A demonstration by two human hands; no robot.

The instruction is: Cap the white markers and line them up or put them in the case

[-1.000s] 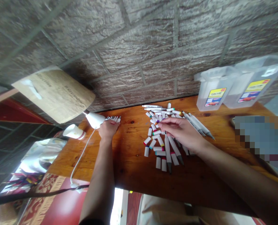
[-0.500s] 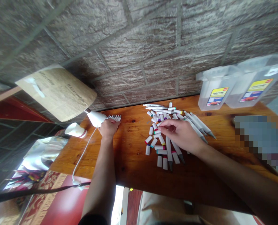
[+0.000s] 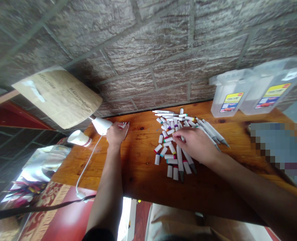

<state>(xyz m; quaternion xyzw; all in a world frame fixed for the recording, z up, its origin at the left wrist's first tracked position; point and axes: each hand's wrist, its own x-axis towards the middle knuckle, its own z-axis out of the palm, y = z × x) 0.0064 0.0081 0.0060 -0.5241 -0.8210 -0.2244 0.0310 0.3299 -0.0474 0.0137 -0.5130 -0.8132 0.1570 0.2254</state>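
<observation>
A heap of white markers and loose caps with coloured ends lies in the middle of a wooden table. My right hand rests on the heap's right side, fingers curled in a pinch around a marker cap. My left hand lies at the table's far left, closed over a bundle of white markers whose tips stick out past the fingers.
A brick wall rises behind the table. Two clear plastic boxes with yellow labels stand at the back right. A white lamp head with its cable, a white paper cup and a brown paper bag are at the left.
My right hand has slid down and curled tighter into the heap. My left hand has closed more over the marker bundle, hiding more of it.
</observation>
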